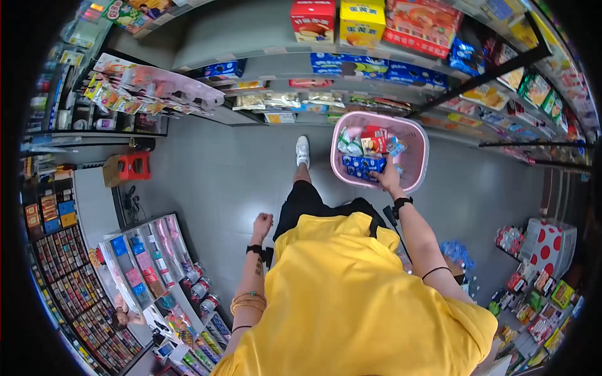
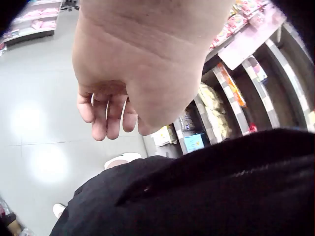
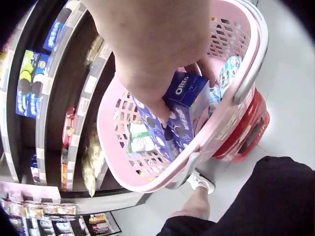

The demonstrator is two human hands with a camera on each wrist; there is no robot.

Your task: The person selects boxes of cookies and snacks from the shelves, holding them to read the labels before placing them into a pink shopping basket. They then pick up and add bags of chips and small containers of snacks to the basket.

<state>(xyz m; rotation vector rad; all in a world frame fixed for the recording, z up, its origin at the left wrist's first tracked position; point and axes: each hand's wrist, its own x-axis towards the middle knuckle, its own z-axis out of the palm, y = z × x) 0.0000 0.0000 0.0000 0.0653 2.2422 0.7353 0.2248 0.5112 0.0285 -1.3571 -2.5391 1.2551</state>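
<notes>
My right hand [image 1: 390,176] reaches into a pink plastic basket [image 1: 422,139] and grips a blue Oreo box [image 3: 186,89]. The thumb lies on the near side, and the fingers curl over the far side, partly hidden behind the wrist. Another blue box [image 3: 150,125] lies right beside the gripped one. Also in the basket are a red packet [image 1: 375,141] and a white-and-green packet [image 1: 350,143]. My left hand [image 1: 262,224] hangs beside the thigh with loosely curled fingers [image 2: 99,127] and holds nothing.
Shelves [image 1: 263,47] of boxed and bagged snacks run along the front, just beyond the basket. A red plastic object [image 3: 248,132] shows under the basket. A red stool [image 1: 134,165] and a display stand [image 1: 144,257] are at the left; bottles [image 1: 456,254] stand at the right.
</notes>
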